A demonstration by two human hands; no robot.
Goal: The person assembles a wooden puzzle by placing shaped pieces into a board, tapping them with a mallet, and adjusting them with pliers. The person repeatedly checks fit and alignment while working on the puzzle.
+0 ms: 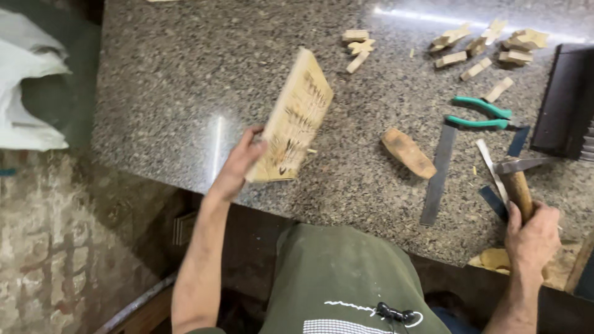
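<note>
Granite countertop (185, 68), speckled grey, spanning most of the view. White plastic bag (28, 80) off its left edge, above a patterned floor.

Dark case (566, 102) at the right edge of the counter.

Wooden board (294, 120), pale with dark burnt or drawn markings on its face, tilted up on edge above the counter near its front edge. Gripped at the lower left corner by the left hand (238, 167), fingers wrapped round the edge.

Steel square (438, 173) flat on the counter, right of centre, with further metal blades just beside it. Brown oblong wooden block (407, 153) immediately to its left, apart from the board.

Hammer (518, 182), wooden handle, metal head pointing left, over the counter's front right part. Right hand (532, 238) clenched round the handle's lower end.

Green-handled pliers (481, 114) above the square, lying flat.

Small wooden offcuts (489, 46) scattered along the far right of the counter, a smaller cluster (357, 46) near centre top.
</note>
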